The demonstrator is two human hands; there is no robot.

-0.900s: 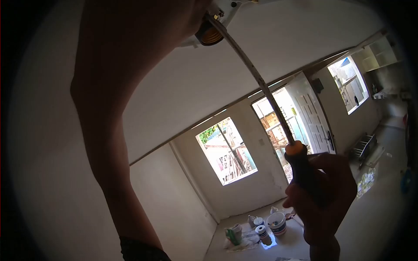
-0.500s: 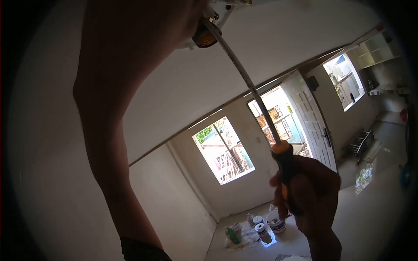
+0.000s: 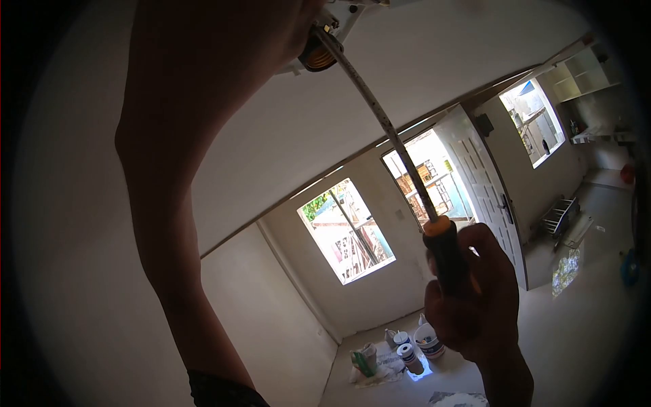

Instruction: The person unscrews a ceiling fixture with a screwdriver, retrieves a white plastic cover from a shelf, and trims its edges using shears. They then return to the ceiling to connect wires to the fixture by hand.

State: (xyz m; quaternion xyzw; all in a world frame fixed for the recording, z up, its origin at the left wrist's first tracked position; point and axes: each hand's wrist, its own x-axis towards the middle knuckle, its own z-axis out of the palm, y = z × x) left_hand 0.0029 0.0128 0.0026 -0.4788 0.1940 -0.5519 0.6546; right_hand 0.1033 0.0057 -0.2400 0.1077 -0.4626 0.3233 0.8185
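Observation:
My right hand point(image 3: 485, 305) grips the black-and-orange handle of a long screwdriver point(image 3: 384, 122). Its thin, speckled metal shaft slants up and left to a bulb socket point(image 3: 320, 60) at the ceiling. The socket is dark with a brassy threaded inside, and small metal terminals show beside it. The screwdriver's tip reaches the terminals, though the exact contact is too dark to make out. My left hand point(image 3: 281, 30) is raised right against the socket at the top edge. Its fingers are hidden in shadow and cut off by the frame.
The pale ceiling point(image 3: 407, 81) spans overhead. Below are a window opening point(image 3: 347, 230), an open white door point(image 3: 478, 183) and another window point(image 3: 534, 122). Tubs point(image 3: 428, 342), a paint can point(image 3: 409, 356) and a green-marked bag point(image 3: 364, 363) stand on the floor. Shelves point(image 3: 586, 74) hang at right.
My right hand's fingers have shifted around the screwdriver handle, with the forefinger now lifted and bent beside its top. The screwdriver and left hand stay nearly in place.

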